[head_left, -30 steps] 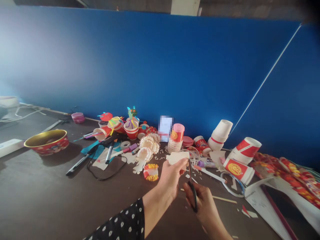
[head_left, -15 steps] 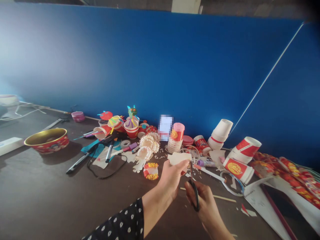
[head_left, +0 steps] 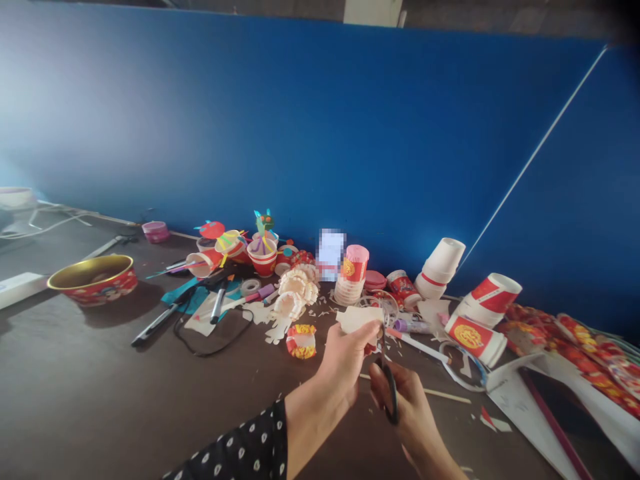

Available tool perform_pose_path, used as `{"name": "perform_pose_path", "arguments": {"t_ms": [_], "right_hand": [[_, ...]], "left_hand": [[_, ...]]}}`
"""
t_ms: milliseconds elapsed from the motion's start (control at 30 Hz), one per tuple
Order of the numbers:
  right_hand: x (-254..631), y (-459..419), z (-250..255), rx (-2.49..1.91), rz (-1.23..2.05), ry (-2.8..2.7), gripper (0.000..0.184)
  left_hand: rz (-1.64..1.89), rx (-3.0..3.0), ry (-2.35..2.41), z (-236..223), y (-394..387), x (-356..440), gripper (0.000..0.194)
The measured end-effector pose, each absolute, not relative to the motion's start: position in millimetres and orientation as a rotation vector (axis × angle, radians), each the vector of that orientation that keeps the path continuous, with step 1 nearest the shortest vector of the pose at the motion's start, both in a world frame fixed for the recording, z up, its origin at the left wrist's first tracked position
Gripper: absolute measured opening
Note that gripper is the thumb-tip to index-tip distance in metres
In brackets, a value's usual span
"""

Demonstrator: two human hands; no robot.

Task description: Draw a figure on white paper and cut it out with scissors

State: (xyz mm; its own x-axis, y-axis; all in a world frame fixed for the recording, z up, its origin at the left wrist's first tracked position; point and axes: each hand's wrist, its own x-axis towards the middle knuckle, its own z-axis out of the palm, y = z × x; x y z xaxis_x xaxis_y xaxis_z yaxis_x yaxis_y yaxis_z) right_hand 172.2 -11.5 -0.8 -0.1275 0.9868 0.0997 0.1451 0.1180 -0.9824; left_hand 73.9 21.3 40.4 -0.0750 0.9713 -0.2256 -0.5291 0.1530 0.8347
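My left hand [head_left: 345, 360] pinches a whitish piece of paper [head_left: 357, 318] held above the table, a bit of red showing beneath the fingers. Black-handled scissors [head_left: 390, 393] sit in my right hand [head_left: 407, 397], its fingers wrapped through the loops. Their blades point up and meet the right edge of the paper; how far apart the blades are is hard to see. A cut red, white and yellow paper piece [head_left: 301, 342] lies left of my left hand. Behind it rest several cream paper pieces with scalloped edges [head_left: 293, 293].
A gold-rimmed red bowl [head_left: 93, 280] stands at left. Decorated paper cups [head_left: 263, 258], markers [head_left: 219, 303] and tape [head_left: 250, 287] crowd the back. Stacked cups [head_left: 440, 270], a headband-like ring [head_left: 465, 383], a wooden stick [head_left: 447, 396] and a phone [head_left: 575, 417] lie right. A blue partition [head_left: 300, 133] rises behind.
The paper in my left hand has turned slightly, and its upper edge looks a little different. Both hands stay in nearly the same place, with the scissors still at the paper's right edge.
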Motion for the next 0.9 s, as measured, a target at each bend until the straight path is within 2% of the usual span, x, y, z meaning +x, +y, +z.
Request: {"name": "perform_pose_path", "arguments": {"t_ms": [900], "right_hand": [[173.8,-15.7,-3.4,-1.076,1.124,-1.408,0.037]], "left_hand": [[1.288,0.479,0.887,49.6,11.3,77.9,0.023]]}}
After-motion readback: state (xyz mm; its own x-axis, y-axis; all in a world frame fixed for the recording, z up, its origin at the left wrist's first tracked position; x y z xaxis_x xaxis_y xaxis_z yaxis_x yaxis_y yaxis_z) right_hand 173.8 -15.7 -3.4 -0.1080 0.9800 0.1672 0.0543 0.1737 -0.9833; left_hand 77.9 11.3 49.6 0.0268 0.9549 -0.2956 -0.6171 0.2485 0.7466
